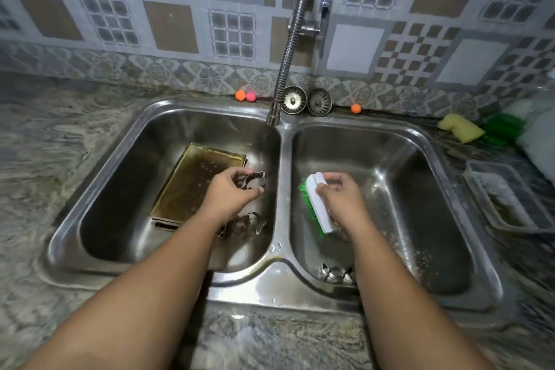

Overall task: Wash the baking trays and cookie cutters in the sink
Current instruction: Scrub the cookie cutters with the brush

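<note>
- The left hand [232, 192] is curled round a metal cookie cutter [256, 179], pinching it above the right side of the left basin. The fingers cover about half of it, so I can't make out its shape.
- A second cutter [252, 221] lies on the basin floor just below that wrist, blurred and partly behind the forearm.
- The brownish baking tray [192, 183] lies tilted in the left basin of the sink [282, 276]. The arm hides its near right corner, and a darker edge shows under its near end. I can't tell whether that is another tray.
- The right hand [339, 194] grips the white back of a scrub brush [319, 204] over the right basin, green bristles facing left.
- The right forearm covers half of the drain [335, 273].
- A yellow sponge [461, 128] sits beside a blurred green object [503, 129].
- A clear plastic container [510, 198] is cut off by the frame edge.
- The tap hose [289, 39] runs out past the top.
</note>
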